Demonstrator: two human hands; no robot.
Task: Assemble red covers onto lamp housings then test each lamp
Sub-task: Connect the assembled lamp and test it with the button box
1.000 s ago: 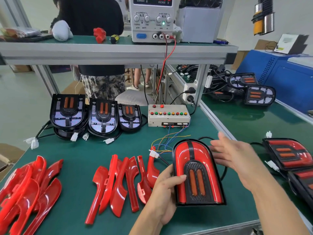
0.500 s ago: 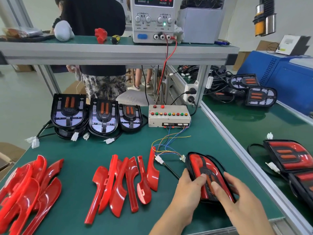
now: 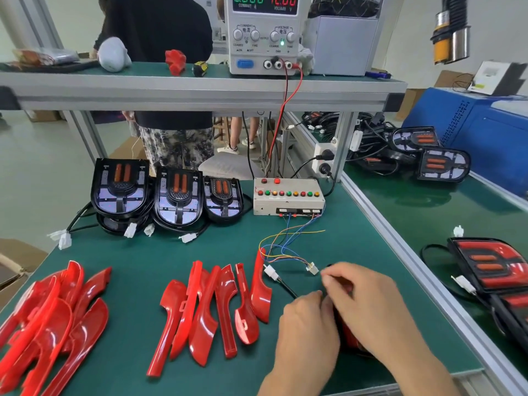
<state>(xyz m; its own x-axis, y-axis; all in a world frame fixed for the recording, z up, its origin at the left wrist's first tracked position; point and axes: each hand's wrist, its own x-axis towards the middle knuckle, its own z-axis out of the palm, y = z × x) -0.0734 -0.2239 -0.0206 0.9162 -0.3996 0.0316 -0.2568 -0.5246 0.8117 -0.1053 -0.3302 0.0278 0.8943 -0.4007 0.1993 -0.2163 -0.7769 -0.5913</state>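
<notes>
An assembled lamp with its red cover lies flat near the bench's front right, almost wholly hidden under both hands. My left hand grips its near left side with curled fingers. My right hand lies over its top, fingers curled round the far end. The lamp's black cable leads to a loose white plug. The test box's own plug hangs on coloured wires just beyond my right fingers, apart from the other plug. Loose red covers lie in a row to the left.
Three open black housings stand at the back left, the button test box beside them. A heap of red covers fills the front left. Finished lamps lie on the right bench. The power supply sits on the shelf; a person stands behind.
The lamp, held upright and facing me a second ago, now lies flat on the bench. Both hands have closed over it, the right hand sliding towards its far end.
</notes>
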